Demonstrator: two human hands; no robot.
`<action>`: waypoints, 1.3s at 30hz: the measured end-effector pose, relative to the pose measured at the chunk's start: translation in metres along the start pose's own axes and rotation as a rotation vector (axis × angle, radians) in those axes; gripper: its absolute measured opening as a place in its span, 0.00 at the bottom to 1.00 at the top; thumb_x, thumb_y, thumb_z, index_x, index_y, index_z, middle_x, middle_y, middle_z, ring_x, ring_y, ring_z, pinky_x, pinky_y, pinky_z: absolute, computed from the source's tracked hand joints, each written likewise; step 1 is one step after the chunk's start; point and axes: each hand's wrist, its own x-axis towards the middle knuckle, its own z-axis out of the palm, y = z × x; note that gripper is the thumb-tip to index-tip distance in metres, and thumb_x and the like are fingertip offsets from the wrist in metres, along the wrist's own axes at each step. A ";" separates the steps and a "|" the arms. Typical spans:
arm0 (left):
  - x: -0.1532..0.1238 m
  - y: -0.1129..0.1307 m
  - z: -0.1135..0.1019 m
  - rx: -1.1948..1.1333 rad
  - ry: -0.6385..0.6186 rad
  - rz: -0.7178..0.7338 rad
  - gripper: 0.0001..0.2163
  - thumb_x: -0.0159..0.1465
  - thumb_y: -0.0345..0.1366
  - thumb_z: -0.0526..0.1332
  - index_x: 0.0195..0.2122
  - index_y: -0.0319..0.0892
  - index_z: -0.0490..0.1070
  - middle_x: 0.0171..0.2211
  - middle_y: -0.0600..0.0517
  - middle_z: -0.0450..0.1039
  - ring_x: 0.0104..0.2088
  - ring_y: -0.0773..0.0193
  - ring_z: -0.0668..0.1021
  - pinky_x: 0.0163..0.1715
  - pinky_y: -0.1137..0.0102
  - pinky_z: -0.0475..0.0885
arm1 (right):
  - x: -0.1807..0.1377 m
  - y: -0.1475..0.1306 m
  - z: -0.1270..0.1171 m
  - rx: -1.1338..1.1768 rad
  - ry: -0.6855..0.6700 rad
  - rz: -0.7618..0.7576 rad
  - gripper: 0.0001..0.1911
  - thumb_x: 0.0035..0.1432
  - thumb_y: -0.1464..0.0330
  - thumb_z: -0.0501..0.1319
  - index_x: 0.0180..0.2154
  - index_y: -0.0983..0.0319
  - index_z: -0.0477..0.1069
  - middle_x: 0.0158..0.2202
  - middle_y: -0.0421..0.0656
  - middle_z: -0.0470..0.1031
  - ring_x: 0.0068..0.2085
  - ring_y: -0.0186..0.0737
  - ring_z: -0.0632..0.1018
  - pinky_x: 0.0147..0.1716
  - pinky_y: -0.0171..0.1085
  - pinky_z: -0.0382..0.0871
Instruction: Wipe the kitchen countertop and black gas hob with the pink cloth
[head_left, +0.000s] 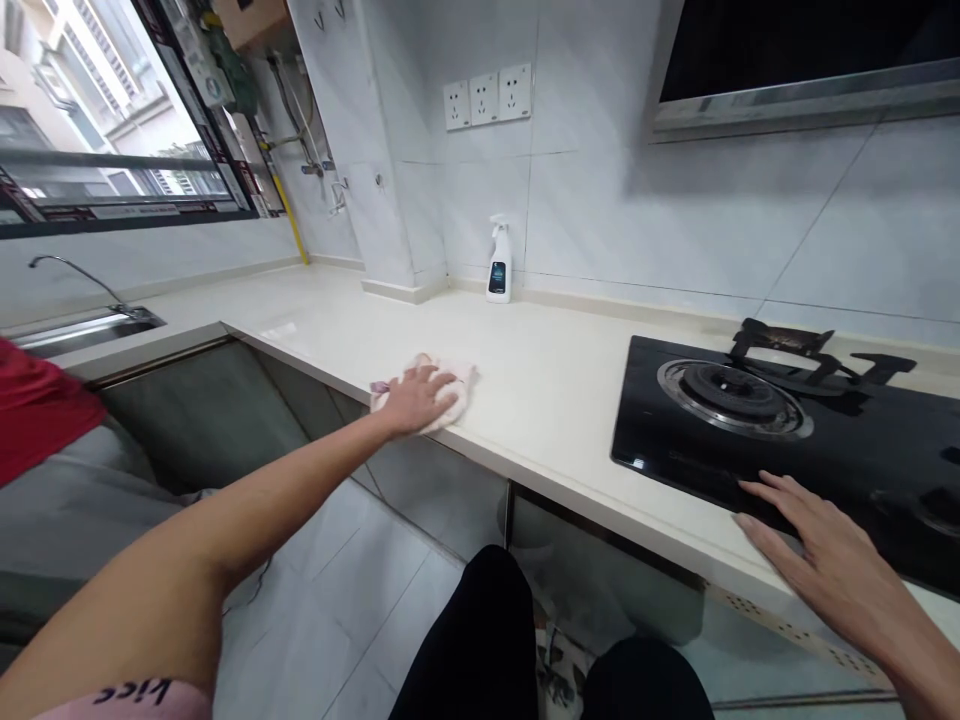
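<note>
My left hand (417,398) lies flat, fingers stretched, on a pale pink cloth (459,380) near the front edge of the cream countertop (540,370). My arm reaches out from the lower left. My right hand (814,535) rests with fingers spread on the front edge of the counter, its fingertips touching the black glass gas hob (847,450). It holds nothing.
A white spray bottle (499,260) stands by the tiled back wall. The hob carries a round burner (731,392) and a black pan support (806,350). A sink with a tap (82,320) sits at the far left under a window. A range hood (802,60) hangs above.
</note>
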 end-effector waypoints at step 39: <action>-0.064 0.154 0.065 -0.120 0.402 0.521 0.28 0.65 0.66 0.58 0.58 0.56 0.77 0.58 0.44 0.76 0.59 0.39 0.74 0.54 0.48 0.67 | 0.002 -0.022 -0.011 0.004 -0.004 0.030 0.27 0.73 0.50 0.48 0.60 0.55 0.73 0.69 0.48 0.69 0.73 0.56 0.64 0.71 0.63 0.57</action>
